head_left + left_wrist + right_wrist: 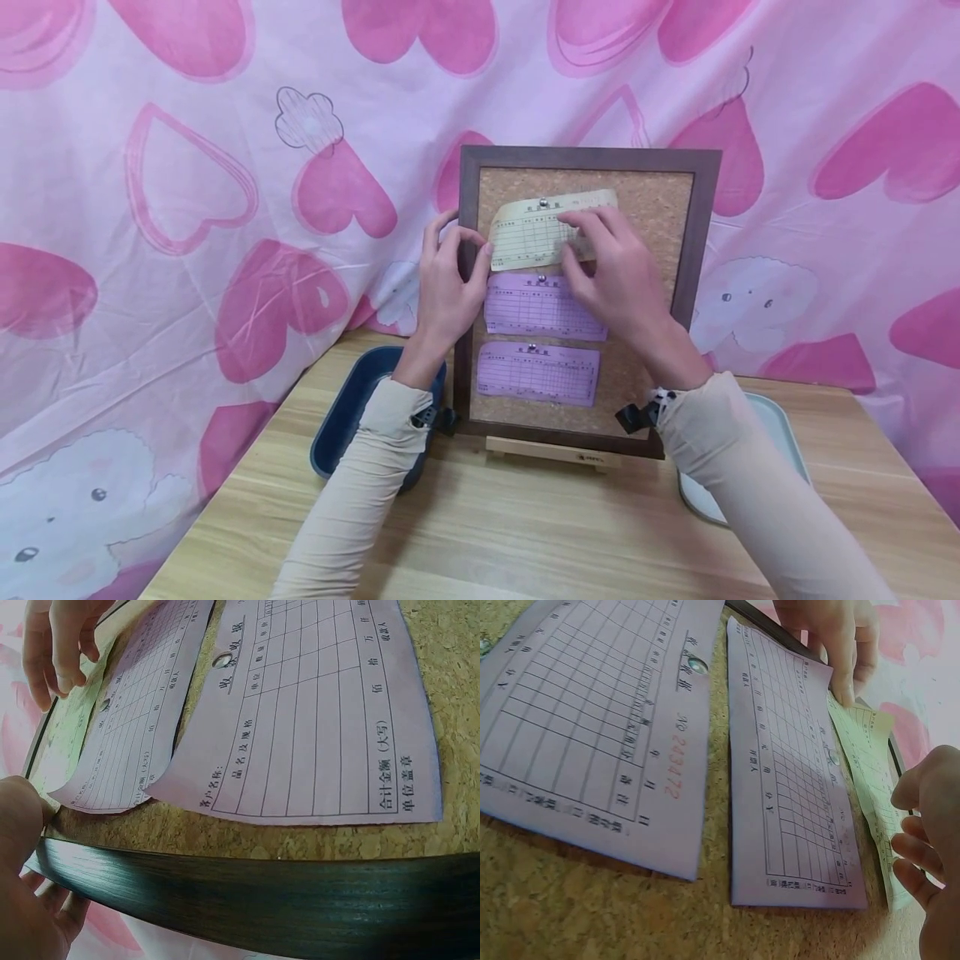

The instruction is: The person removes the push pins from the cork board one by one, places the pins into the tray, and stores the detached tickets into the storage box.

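Observation:
A cork board [660,196] with a dark wooden frame stands upright. My left hand [450,283] grips its left edge, thumb in front by the yellow slip's edge and fingers behind the frame [187,889]. The yellow receipt slip [521,237] hangs tilted at the top, under a silver pushpin [543,202]. In front of its right part is my right hand [622,267], fingers loosely bent and nothing seen between them. Below hang an upper purple slip [517,308] and a lower purple slip [532,375], each pinned at its top middle.
The board rests on a light wooden easel [551,452] on the wood-grain table [480,533]. A dark blue tray [337,417] lies at the left, partly behind my left arm. At the right, a pale tray [780,425] is partly hidden by my sleeve. A pink heart-patterned cloth [390,100] hangs behind.

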Tool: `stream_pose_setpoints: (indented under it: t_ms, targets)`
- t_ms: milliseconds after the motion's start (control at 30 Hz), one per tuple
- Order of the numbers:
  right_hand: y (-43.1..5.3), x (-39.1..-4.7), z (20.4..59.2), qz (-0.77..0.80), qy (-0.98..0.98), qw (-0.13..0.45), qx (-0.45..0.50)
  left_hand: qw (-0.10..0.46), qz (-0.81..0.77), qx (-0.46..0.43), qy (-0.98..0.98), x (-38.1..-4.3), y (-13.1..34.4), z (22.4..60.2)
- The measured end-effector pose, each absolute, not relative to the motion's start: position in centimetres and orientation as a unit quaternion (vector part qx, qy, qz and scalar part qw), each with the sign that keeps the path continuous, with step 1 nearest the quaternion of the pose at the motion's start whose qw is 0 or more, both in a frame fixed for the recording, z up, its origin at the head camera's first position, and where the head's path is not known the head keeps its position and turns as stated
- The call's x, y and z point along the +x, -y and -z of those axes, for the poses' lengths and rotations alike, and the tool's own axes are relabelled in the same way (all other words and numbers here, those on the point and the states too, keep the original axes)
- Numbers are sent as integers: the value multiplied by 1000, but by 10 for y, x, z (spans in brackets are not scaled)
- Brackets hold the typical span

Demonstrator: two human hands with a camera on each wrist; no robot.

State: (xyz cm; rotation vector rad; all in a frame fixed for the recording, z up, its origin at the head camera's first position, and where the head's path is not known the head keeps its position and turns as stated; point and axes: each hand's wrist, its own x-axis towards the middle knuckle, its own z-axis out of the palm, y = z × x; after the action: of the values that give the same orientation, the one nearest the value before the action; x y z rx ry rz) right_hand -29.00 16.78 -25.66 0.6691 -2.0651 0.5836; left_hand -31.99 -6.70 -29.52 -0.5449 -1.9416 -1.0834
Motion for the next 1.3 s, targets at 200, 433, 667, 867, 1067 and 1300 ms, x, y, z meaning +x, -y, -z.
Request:
stream_pose_setpoints:
  t_ms: [200,433,667,867,1067,1300]
  targets:
    - [-165,-294,250,-228,832,430,267,423,431,-213,768,-321,65,294]
    - [-160,-298,243,-216,840,433,245,427,437,-204,765,-321,63,295]
    - [-154,-300,237,-214,858,416,210,433,439,-201,761,-322,62,293]
    - [-149,-302,233,-209,866,403,207,441,446,-194,755,-321,62,294]
    - [-147,-303,235,-222,867,399,198,441,446,-193,754,-322,60,296]
    - [-143,-304,233,-227,860,408,204,441,448,-191,754,-323,60,295]
